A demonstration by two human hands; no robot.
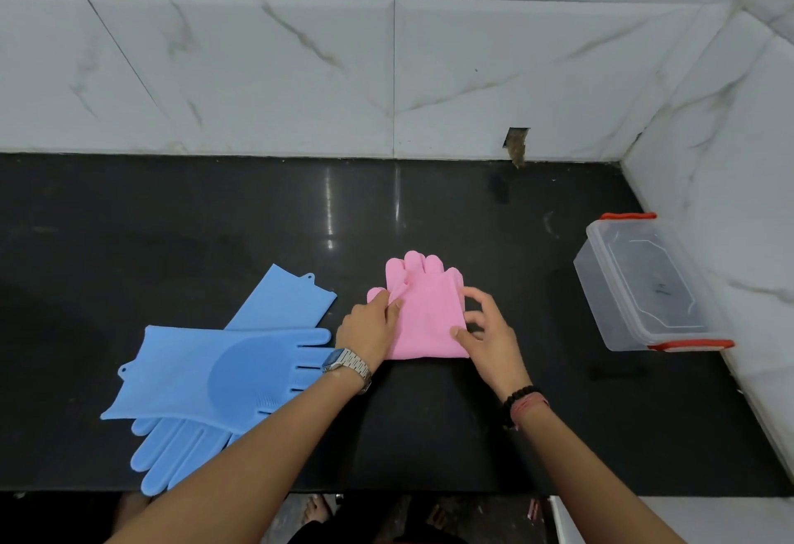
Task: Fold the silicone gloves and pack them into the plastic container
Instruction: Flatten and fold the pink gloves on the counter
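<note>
A pink silicone glove [423,307] lies folded on the black counter [258,221], fingers pointing to the wall. My left hand [369,331] presses on its left edge near the thumb. My right hand [487,328] pinches its right edge with thumb and fingers. Two blue silicone gloves [215,371] lie crossed and unfolded at the left, one partly under my left forearm. The clear plastic container [644,286] with red clips stands open and empty at the right, by the side wall.
White marble-look tiled walls [386,71] close the back and the right side. The counter's front edge [472,492] runs along the bottom, with feet visible on the floor below.
</note>
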